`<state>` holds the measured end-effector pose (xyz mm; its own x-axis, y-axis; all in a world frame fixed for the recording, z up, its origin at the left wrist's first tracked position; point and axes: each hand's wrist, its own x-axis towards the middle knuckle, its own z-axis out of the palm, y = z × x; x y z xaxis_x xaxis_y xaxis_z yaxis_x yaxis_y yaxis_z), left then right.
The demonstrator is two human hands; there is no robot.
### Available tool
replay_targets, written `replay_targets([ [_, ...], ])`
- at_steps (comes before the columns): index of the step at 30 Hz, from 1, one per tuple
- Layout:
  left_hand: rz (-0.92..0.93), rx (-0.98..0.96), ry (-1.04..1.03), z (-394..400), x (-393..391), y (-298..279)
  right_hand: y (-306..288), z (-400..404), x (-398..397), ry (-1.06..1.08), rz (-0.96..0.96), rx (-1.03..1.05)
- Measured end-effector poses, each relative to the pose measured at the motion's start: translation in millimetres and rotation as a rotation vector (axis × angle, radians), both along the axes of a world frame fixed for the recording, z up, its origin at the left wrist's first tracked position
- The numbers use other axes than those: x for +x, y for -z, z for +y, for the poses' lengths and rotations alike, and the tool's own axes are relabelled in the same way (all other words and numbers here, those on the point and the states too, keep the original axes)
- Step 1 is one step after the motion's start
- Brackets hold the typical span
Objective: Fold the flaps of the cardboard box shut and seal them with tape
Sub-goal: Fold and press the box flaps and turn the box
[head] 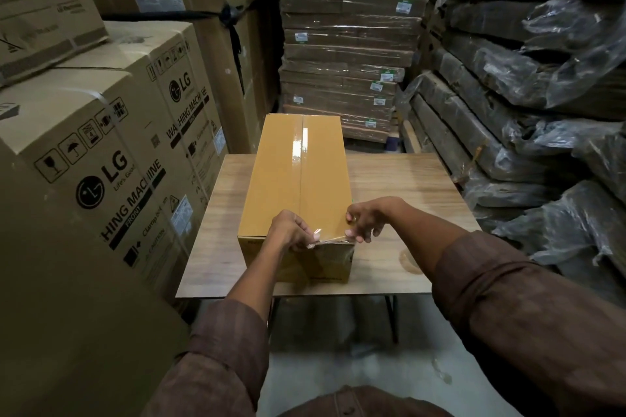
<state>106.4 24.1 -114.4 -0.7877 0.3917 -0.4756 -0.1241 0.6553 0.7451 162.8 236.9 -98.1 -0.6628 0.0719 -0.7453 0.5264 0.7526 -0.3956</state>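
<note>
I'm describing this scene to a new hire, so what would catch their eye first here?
First, the yellow-brown cardboard box in the middle of the wooden table, flaps shut, with shiny clear tape along its top seam. Next, the left hand and right hand pinching tape at its near edge. Washing machine cartons tower on the left.

- Wooden table [406,193], thin dark legs, pale ring stain at near right.
- Cardboard box [298,186], flaps shut, lying lengthwise at centre, overhanging far edge.
</note>
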Motion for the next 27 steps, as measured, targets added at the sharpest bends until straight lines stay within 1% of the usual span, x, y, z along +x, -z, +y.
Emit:
replay_targets([
  [7, -0.087, -0.045, -0.003, 5, -5, 1, 5, -8, -7, -0.068, -0.009, 0.084],
  [14, -0.072, -0.085, -0.004, 7, -2, -1, 10, -6, -9, -0.058, 0.013, 0.079],
  [18, -0.014, -0.141, -0.005, 11, 4, -5, 9, -7, -10, -0.072, 0.014, 0.111],
  [22, 0.124, -0.251, -0.001, 15, 11, -7, 5, -13, -10, -0.137, 0.037, 0.239],
  [24, 0.157, -0.278, 0.004, 16, 14, -10, 1, -13, -8, -0.157, 0.072, 0.317],
  [27, 0.211, -0.330, 0.036, 18, 15, -15, -1, -8, -3, -0.135, 0.096, 0.350],
])
